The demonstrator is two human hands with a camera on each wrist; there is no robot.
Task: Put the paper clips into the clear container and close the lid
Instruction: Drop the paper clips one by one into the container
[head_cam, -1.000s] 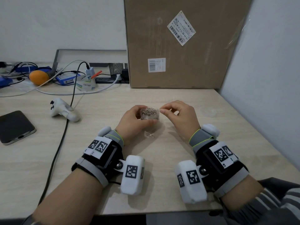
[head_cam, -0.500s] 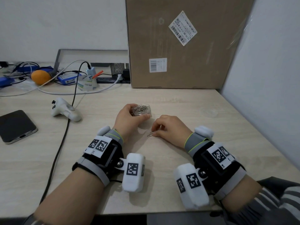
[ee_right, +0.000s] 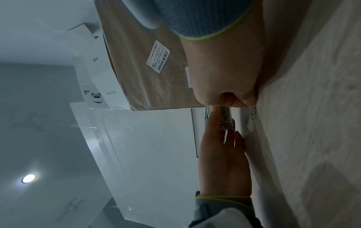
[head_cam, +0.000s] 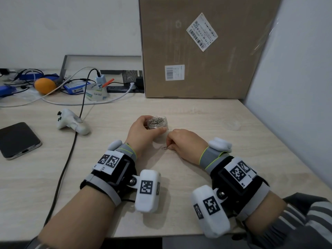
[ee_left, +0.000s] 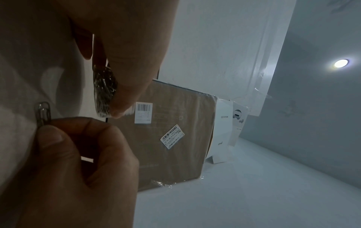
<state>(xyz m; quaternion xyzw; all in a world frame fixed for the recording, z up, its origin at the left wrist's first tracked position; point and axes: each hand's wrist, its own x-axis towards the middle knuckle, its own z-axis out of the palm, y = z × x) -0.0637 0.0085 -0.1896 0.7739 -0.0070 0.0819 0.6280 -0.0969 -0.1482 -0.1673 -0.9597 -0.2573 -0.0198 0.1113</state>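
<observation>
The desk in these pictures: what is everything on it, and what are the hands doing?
clear container: one, full of silver clips, held above desk
loose paper clip: one, silver, on desk
lid: one, clear, far right
cardboard box: one, brown, at back
phone: one, black, left edge
controller: one, white, left
orange: one, back left
left hand: grips container
right hand: pinches loose clip

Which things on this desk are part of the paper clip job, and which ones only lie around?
Job:
container, in left hand
loose clip, at right hand
lid

Lying about:
phone
controller
cardboard box
orange
cables
</observation>
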